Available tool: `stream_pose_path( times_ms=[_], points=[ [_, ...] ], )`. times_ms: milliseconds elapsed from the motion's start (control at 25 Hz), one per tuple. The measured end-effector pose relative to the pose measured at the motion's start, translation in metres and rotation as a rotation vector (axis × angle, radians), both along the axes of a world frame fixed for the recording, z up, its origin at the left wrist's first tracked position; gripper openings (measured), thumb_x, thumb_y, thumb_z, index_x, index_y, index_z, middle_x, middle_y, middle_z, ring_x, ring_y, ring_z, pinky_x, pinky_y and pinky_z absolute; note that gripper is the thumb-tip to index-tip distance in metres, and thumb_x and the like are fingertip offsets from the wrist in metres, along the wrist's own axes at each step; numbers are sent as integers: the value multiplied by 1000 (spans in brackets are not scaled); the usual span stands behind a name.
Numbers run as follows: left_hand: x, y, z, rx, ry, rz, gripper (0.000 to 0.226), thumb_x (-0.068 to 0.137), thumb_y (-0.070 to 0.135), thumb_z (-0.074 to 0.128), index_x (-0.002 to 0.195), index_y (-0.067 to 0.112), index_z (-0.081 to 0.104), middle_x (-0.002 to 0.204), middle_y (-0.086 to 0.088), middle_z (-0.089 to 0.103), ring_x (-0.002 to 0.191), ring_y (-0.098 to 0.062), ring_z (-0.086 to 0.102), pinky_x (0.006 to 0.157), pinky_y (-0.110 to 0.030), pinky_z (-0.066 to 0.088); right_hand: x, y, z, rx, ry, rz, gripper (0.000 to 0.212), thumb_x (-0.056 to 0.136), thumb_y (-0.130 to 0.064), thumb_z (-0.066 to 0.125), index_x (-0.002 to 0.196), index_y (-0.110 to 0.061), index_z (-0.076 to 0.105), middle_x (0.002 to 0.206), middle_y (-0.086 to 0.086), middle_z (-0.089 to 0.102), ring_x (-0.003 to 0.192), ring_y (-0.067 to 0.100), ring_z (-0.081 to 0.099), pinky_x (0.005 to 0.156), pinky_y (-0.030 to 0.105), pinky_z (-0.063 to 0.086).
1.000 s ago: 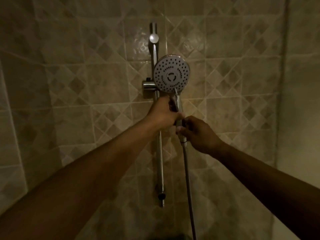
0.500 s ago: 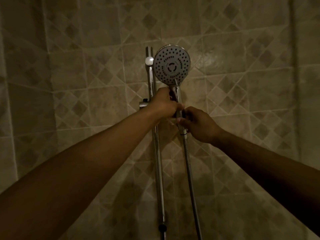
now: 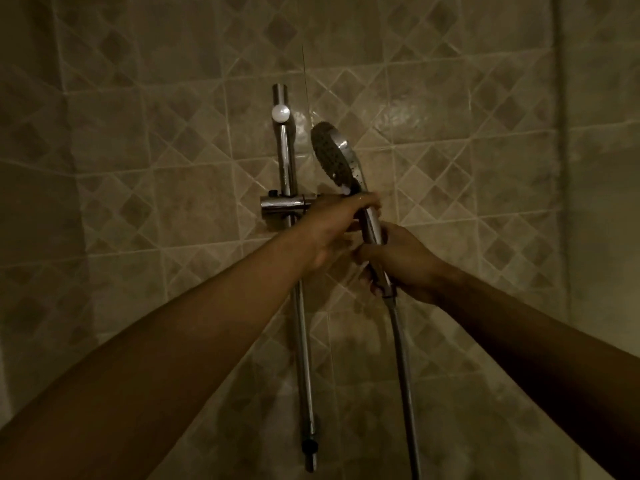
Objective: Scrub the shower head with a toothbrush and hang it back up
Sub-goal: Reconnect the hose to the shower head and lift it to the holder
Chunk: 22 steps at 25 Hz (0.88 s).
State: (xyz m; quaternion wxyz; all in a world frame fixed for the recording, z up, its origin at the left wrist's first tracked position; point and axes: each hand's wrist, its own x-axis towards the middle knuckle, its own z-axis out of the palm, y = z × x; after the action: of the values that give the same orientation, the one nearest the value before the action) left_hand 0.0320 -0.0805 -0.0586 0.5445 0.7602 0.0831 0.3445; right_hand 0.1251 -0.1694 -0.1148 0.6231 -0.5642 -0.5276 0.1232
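Turned since the earlier frame: shower head [image 3: 333,156], nozzle face now angled leftward toward slide rail [image 3: 286,161], no longer facing the camera. Left hand [image 3: 334,233] wrapped around upper handle just below the head; right hand [image 3: 403,263] gripping lower handle at hose [image 3: 403,372] joint. Held just right of bracket [image 3: 282,203], against tiled wall [image 3: 467,188].

dim warm light, glare on wall tiles [image 3: 349,123], dark soft edges
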Motion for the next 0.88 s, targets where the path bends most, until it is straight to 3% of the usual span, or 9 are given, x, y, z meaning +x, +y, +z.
stream_pose_path(
  times_ms=[40,120,200,360,440,520,680,880],
  points=[
    [-1,-3,-4,3,37,-74,35,91,33,69,115,7,73,108,-12,77,103,-27,71,91,-44,57,-3,-6,2,-12,45,66,4,86,-5,61,90,-4,59,67,12,59,48,23,58,46,32,46],
    [-4,-12,-14,-9,127,-250,40,94,32,66,124,5,68,84,-18,69,76,-29,67,68,-41,59,-2,-17,4,8,180,208,16,90,-9,56,74,-11,58,52,5,47,39,16,47,42,25,40],
    [-1,-20,-24,-51,163,-340,44,94,30,66,129,4,64,69,-13,58,65,-27,62,65,-42,59,-3,-26,1,38,277,240,16,93,-13,51,77,-14,55,47,0,40,34,10,38,37,21,33],
    [21,-32,-59,-127,192,-387,41,93,33,67,124,6,64,82,-14,66,66,-29,68,72,-49,61,2,-42,-32,35,306,-55,15,95,-13,50,85,-6,59,48,3,41,35,12,33,37,21,30],
    [34,-34,-92,-127,232,-368,33,92,39,69,111,11,70,88,-12,72,77,-31,72,90,-58,57,13,-51,-58,26,333,-203,18,95,-15,53,86,-1,60,53,7,44,37,14,35,39,23,32],
    [43,-32,-135,-134,308,-344,36,91,45,68,111,14,71,97,-11,75,92,-32,74,97,-56,52,26,-62,-92,-30,353,-316,21,93,-19,57,80,-3,58,54,8,47,39,15,39,40,25,35],
    [61,-27,-249,-241,435,-254,47,91,52,66,116,12,69,108,-14,75,106,-36,72,87,-49,57,43,-78,-187,-204,452,-481,27,86,-24,70,71,-4,60,52,9,53,39,18,45,40,25,37],
    [49,-16,-403,-361,604,-19,25,97,31,65,104,8,70,88,-14,73,75,-25,69,68,-39,59,62,-93,-339,-438,511,-772,27,73,-30,73,64,-6,63,52,6,59,41,22,54,43,31,44]
  ],
)
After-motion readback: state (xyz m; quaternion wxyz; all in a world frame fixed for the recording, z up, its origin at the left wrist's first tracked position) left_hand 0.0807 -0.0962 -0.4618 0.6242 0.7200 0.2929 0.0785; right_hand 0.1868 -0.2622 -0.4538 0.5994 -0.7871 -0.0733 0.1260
